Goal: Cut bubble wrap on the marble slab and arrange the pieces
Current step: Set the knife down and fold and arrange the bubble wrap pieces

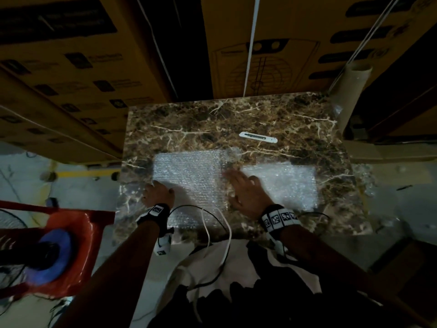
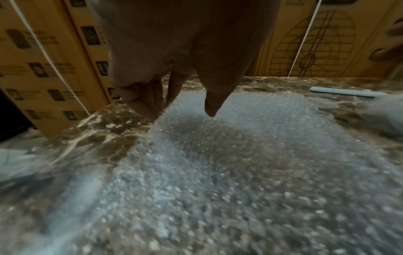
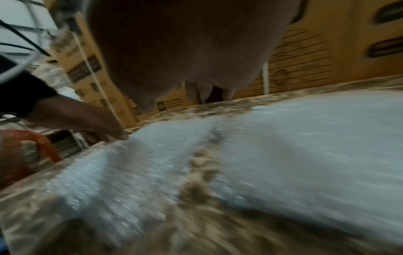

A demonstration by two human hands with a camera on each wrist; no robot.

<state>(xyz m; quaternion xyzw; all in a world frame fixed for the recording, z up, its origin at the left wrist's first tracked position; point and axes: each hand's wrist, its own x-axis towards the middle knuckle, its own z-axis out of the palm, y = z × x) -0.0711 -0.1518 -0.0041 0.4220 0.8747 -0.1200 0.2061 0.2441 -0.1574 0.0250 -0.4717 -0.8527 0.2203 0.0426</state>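
Head view shows two bubble wrap pieces lying flat on the marble slab (image 1: 236, 114): the left piece (image 1: 189, 176) and, just beside it across a thin strip of bare stone, the right piece (image 1: 283, 183). The white cutter (image 1: 257, 137) lies beyond both, untouched. The left hand (image 1: 157, 194) pinches the left piece's near-left corner between thumb and fingers. The right hand (image 1: 246, 192) lies open, fingers spread flat, at the gap between the pieces. The risk: the light film may slide or bunch if one hand pulls while the other presses, spoiling alignment. Printing on the cardboard boxes (image 1: 283, 43) behind the slab is too blurred to read.
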